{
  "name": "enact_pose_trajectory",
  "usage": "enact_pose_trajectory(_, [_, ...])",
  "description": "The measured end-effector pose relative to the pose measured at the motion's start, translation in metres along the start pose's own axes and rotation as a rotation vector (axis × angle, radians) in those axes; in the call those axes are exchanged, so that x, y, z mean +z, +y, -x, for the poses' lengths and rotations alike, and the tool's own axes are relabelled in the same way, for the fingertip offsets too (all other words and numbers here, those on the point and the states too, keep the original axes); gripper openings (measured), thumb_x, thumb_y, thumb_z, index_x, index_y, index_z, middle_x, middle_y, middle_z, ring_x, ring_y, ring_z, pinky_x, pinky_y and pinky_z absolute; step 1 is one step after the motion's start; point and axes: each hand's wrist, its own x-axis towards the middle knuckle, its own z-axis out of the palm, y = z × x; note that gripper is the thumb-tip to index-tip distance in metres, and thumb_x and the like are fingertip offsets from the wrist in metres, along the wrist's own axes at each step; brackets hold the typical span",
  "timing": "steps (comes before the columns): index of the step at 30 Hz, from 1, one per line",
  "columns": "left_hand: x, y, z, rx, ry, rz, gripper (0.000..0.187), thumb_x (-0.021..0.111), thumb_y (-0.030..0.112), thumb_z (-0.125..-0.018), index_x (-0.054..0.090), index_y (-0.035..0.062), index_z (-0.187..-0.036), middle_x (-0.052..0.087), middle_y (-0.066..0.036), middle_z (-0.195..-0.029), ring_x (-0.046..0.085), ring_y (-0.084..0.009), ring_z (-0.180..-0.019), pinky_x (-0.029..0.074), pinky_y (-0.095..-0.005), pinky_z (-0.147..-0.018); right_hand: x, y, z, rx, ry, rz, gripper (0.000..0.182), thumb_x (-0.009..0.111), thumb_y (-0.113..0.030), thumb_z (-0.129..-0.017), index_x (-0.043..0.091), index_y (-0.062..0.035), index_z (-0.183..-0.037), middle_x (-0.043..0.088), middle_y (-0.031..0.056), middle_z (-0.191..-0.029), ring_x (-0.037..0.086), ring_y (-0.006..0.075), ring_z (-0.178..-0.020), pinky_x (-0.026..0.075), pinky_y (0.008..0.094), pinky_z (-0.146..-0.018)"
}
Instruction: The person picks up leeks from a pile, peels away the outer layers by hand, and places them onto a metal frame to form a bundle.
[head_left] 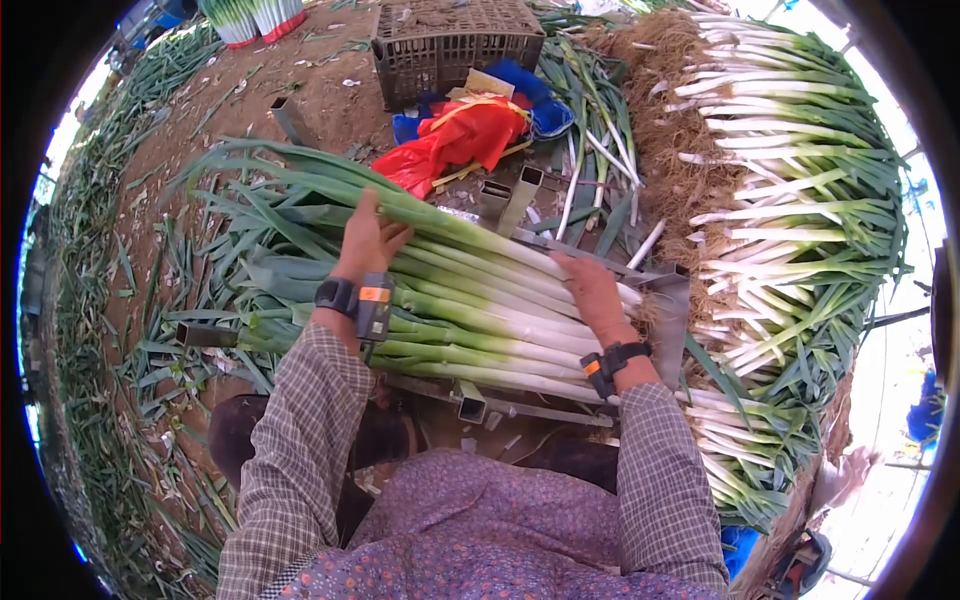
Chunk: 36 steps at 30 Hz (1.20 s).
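A bunch of long leeks [470, 300] lies across a metal frame in front of me, leaves to the left and white ends to the right. My left hand [370, 243] closes over the green part of the uppermost leeks, its fingertips partly hidden among the leaves. At the white end, my right hand [597, 300] has its fingers curled onto the top stalks. The roots just beyond it rest by an upright metal plate [672, 315]. Both wrists carry dark straps with orange-marked devices.
On the right runs a long pile of leeks [770, 200], roots facing me. Behind the frame are a red plastic bag [455, 145], blue cloth [540, 95] and a brown crate [455, 55]. Square metal posts [523, 195] stick up from the frame. Leaf scraps litter the soil.
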Motion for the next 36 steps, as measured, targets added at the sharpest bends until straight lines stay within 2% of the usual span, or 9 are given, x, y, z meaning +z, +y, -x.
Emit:
enact_pose_trajectory(1, [-0.002,-0.006,-0.008,0.003,0.097,-0.176,0.049,0.059,0.033,-0.092,0.045,0.0027,-0.128,0.057,-0.016,-0.11,0.059,-0.0292,-0.102,0.049,-0.0447,-0.09,0.004,0.019,0.004,0.03,-0.017,0.082,0.052,0.067,-0.005,-0.076,0.063,-0.028,-0.122,0.061,0.0096,-0.094,0.058,0.0321,-0.092,0.047,0.0451,-0.081])
enact_pose_trajectory(4, [-0.011,-0.034,-0.019,0.691,0.156,-1.013,0.038,0.062,0.02,-0.084,0.055,0.0016,-0.117,0.059,-0.015,-0.105,0.059,-0.0285,-0.101,0.048,-0.043,-0.091,0.015,0.054,0.006,0.052,0.006,0.22,0.05,0.065,-0.005,-0.078,0.064,-0.0293,-0.122,0.061,0.0086,-0.099,0.058,0.0316,-0.096,0.047,0.046,-0.084])
enact_pose_trajectory(8, [0.028,-0.043,-0.01,1.211,-0.223,-1.536,0.043,0.069,0.017,-0.077,0.059,0.0096,-0.118,0.059,-0.011,-0.115,0.049,-0.0297,-0.119,0.034,-0.0486,-0.106,0.022,0.061,0.004,-0.024,0.065,0.11,0.046,0.06,-0.005,-0.081,0.064,-0.027,-0.121,0.062,0.0084,-0.103,0.059,0.0315,-0.099,0.047,0.0458,-0.087])
enact_pose_trajectory(15, [0.012,-0.075,-0.058,1.155,-0.448,-1.858,0.047,0.073,0.017,-0.073,0.06,0.0109,-0.117,0.06,-0.011,-0.11,0.051,-0.0319,-0.116,0.037,-0.0487,-0.099,-0.01,0.047,-0.001,0.077,-0.022,-0.01,0.039,0.047,0.0,-0.08,0.065,-0.002,-0.115,0.065,0.0238,-0.109,0.061,0.0372,-0.105,0.046,0.0489,-0.093])
enact_pose_trajectory(20, [-0.003,-0.063,-0.088,1.063,-0.662,-1.902,0.061,0.068,0.008,-0.077,0.05,0.0089,-0.136,0.049,-0.014,-0.14,0.041,-0.0342,-0.132,0.029,-0.0436,-0.113,-0.174,-0.033,0.088,0.091,-0.172,-0.006,0.044,0.063,-0.012,-0.079,0.059,-0.0062,-0.122,0.06,0.0172,-0.116,0.057,0.0345,-0.107,0.047,0.043,-0.092])
enact_pose_trajectory(23, [0.0,-0.043,-0.072,0.925,-0.662,-1.63,0.056,0.06,0.001,-0.081,0.049,0.0074,-0.136,0.047,-0.017,-0.14,0.042,-0.0353,-0.13,0.029,-0.0433,-0.113,-0.198,-0.019,0.188,0.142,0.158,-0.311,0.038,0.061,-0.014,-0.083,0.06,-0.0059,-0.12,0.063,0.0142,-0.11,0.061,0.0276,-0.103,0.048,0.0395,-0.091])
enact_pose_trajectory(28, [-0.03,-0.054,-0.011,0.859,-0.736,-1.657,0.05,0.054,-0.001,-0.085,0.049,0.0028,-0.134,0.052,-0.02,-0.13,0.043,-0.0368,-0.127,0.032,-0.0452,-0.108,-0.153,0.061,0.374,1.076,0.637,-0.911,0.027,0.056,-0.012,-0.092,0.061,-0.0003,-0.116,0.068,0.0074,-0.097,0.065,0.0145,-0.078,0.054,0.0281,-0.066])
enact_pose_trajectory(31, [-0.04,-0.085,0.028,0.698,-0.789,-1.889,0.051,0.055,0.01,-0.084,0.049,0.0028,-0.134,0.054,-0.022,-0.124,0.046,-0.0404,-0.121,0.034,-0.0469,-0.106,-0.113,0.119,0.452,1.488,0.966,-0.677,0.034,0.06,-0.013,-0.087,0.059,-0.0032,-0.12,0.065,0.0075,-0.081,0.064,0.0132,-0.072,0.053,0.0285,-0.06])
enact_pose_trajectory(36, [-0.031,-0.1,0.049,0.625,-0.695,-2.067,0.051,0.053,0.018,-0.083,0.05,0.0038,-0.132,0.054,-0.022,-0.122,0.047,-0.0421,-0.115,0.036,-0.0503,-0.102,-0.109,0.181,0.479,1.565,0.464,0.033,0.056,0.059,-0.039,-0.089,0.047,-0.0147,-0.138,0.068,0.0214,-0.096,0.067,0.0351,-0.09,0.053,0.0465,-0.077])
